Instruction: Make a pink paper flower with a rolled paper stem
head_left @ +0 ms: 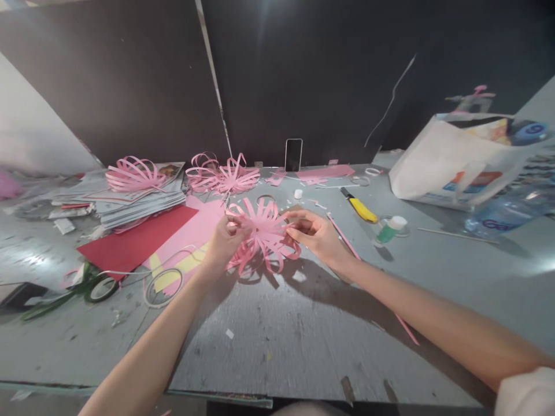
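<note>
Between my hands is a pink paper-strip flower (pixel 259 231), its looped strips spreading out from a middle point, just above the grey table. My left hand (pixel 226 236) pinches its left side between thumb and fingers. On the opposite side, my right hand (pixel 313 232) has thumb and fingertips closed on the strips' edge. Several loops hang down below and curl toward me. Close behind my left hand lie pink paper sheets (pixel 191 222) and a red sheet (pixel 143 240).
Further pink strip flowers (pixel 229 176) stand at the back, one (pixel 134 174) on stacked newspapers (pixel 139 202). To the right are a yellow cutter (pixel 362 209), a glue stick (pixel 391 229), a white bag (pixel 433 164) and a plastic bottle (pixel 507 216). A phone (pixel 293 155) leans on the dark wall.
</note>
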